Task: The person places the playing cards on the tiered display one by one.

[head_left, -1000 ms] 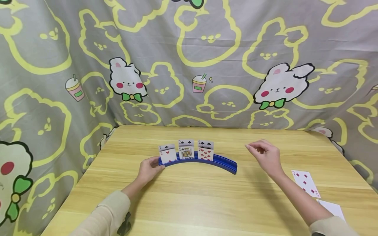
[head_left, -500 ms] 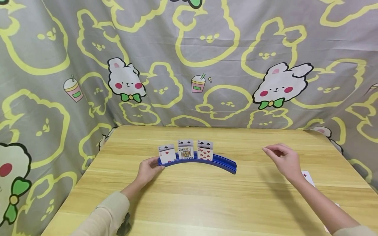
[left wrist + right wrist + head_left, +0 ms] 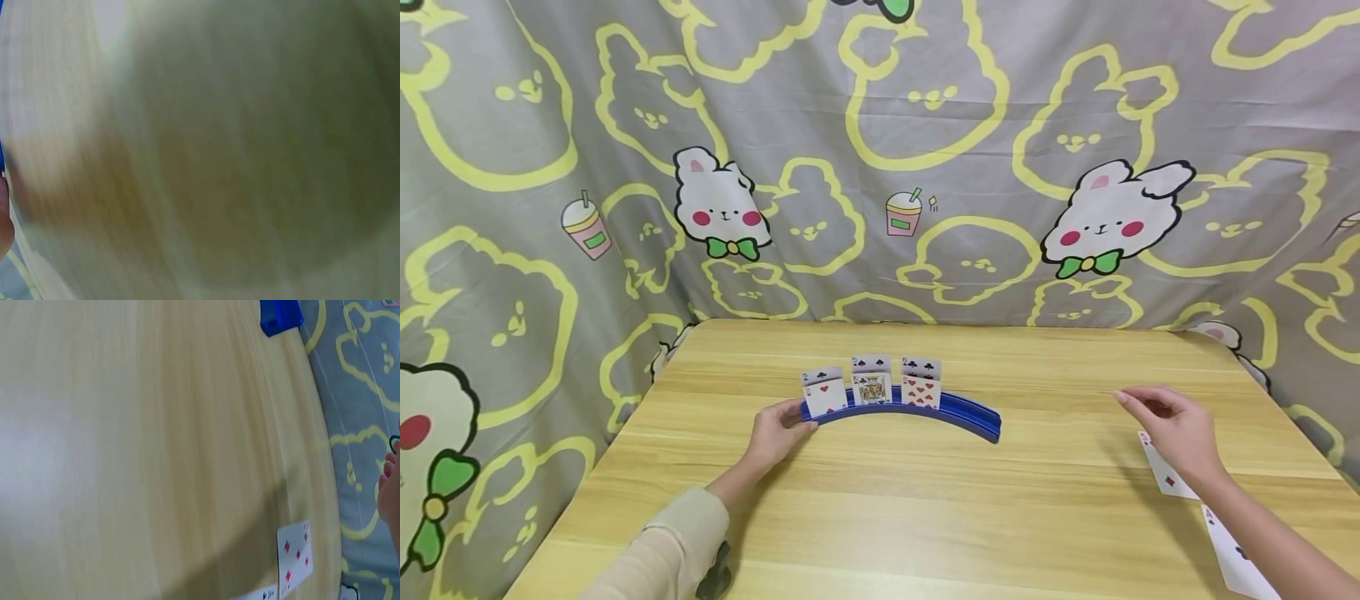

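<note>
A curved blue playing-card holder (image 3: 966,414) stands on the table with cards upright in three pairs, one in front of the other. A king (image 3: 872,388) stands at the front of the middle pair, a card of hearts (image 3: 921,392) at the front of the right pair. My left hand (image 3: 775,433) grips the holder's left end, thumb in front. To the right, my right hand (image 3: 1176,429) hovers with loosely curled fingers and nothing in them. Partly behind it lies a five of diamonds (image 3: 295,557). Nearer me, my forearm partly covers an ace of clubs (image 3: 1228,550).
The wooden table (image 3: 910,508) reaches back to a grey curtain (image 3: 820,108) with yellow outlines and rabbit faces. A small dark object (image 3: 717,573) sits beside my left sleeve (image 3: 662,542). In the left wrist view, blurred tabletop (image 3: 206,156) fills most of the frame.
My right hand has moved right and toward me, away from the holder to the loose cards. My left hand stays on the holder, and the cards in it have not moved.
</note>
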`<state>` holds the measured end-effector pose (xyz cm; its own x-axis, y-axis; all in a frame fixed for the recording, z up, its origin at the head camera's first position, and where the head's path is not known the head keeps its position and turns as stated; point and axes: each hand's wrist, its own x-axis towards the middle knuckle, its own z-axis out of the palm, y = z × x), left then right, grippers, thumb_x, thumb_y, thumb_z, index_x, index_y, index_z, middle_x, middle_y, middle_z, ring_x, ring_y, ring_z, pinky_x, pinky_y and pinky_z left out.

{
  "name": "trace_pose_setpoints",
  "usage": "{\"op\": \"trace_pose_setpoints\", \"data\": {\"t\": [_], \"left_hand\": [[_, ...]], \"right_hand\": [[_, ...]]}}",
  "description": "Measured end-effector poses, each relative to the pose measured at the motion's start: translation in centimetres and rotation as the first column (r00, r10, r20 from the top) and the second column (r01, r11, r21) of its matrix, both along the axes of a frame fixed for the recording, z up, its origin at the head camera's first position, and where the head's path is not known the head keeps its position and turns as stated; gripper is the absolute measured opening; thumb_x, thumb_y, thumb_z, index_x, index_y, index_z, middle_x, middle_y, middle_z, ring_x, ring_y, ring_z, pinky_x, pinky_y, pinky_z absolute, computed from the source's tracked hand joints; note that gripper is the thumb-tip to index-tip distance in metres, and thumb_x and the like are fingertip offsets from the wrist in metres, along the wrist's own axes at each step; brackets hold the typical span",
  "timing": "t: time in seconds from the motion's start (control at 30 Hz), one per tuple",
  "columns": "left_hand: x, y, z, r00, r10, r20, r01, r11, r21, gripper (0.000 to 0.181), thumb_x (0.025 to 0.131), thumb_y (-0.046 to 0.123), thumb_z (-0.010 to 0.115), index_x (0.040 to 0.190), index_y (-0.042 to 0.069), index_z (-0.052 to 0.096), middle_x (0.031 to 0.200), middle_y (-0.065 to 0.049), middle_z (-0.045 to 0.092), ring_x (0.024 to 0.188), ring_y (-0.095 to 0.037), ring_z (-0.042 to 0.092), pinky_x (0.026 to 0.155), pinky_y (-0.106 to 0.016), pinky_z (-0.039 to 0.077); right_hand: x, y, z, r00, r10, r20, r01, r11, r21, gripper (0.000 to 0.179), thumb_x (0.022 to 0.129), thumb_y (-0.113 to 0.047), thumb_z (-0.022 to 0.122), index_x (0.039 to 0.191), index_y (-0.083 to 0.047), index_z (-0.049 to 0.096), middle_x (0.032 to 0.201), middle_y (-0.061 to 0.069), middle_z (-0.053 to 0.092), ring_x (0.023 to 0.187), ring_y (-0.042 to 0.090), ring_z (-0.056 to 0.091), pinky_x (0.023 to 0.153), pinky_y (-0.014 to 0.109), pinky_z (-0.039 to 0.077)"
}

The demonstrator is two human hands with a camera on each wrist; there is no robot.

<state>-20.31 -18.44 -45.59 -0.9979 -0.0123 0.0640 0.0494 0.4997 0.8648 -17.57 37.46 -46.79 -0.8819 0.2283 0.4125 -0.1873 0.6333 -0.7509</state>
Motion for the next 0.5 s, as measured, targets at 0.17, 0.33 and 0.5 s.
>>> {"op": "trace_pose_setpoints", "data": {"t": [0.17, 0.33, 0.5], "left_hand": [[0.0, 0.0, 0.1, 1.0, 0.001, -0.01, -0.001, 1.0, 0.007, 0.037, 0.077, -0.003, 0.07, 0.112, -0.008, 0.061, 0.108, -0.025, 0.065, 0.1, -0.034, 0.065, 0.084, -0.03, 0.056], [0.0, 0.0, -0.1, 1.0, 0.002, -0.019, -0.002, 1.0, 0.0, 0.037, 0.077, -0.003, 0.07, 0.112, -0.008, 0.061, 0.108, -0.025, 0.065, 0.099, -0.035, 0.065, 0.084, -0.032, 0.056], [0.1, 0.0, -0.1, 1.0, 0.0, -0.02, 0.0, 1.0, 0.001, 0.036, 0.077, -0.003, 0.07, 0.112, -0.008, 0.061, 0.107, -0.025, 0.065, 0.099, -0.035, 0.065, 0.082, -0.031, 0.057]], "right_hand": [[1.4, 0.5, 1.4, 0.999, -0.015, 0.037, 0.015, 1.0, -0.009, 0.022, 0.084, -0.029, 0.068, 0.099, -0.013, 0.07, 0.084, -0.027, 0.062, 0.067, -0.007, 0.055, 0.044, 0.017, 0.042], [3.7, -0.8, 4.5, 0.997, 0.002, 0.081, 0.003, 0.998, -0.065, 0.008, 0.085, -0.021, 0.068, 0.091, -0.026, 0.07, 0.079, -0.035, 0.058, 0.065, -0.009, 0.051, 0.045, 0.016, 0.04], [4.6, -0.5, 4.9, 0.991, -0.044, 0.129, 0.058, 0.993, -0.105, 0.014, 0.084, -0.021, 0.068, 0.086, -0.035, 0.068, 0.075, -0.036, 0.057, 0.067, -0.011, 0.049, 0.049, 0.013, 0.039]]}}
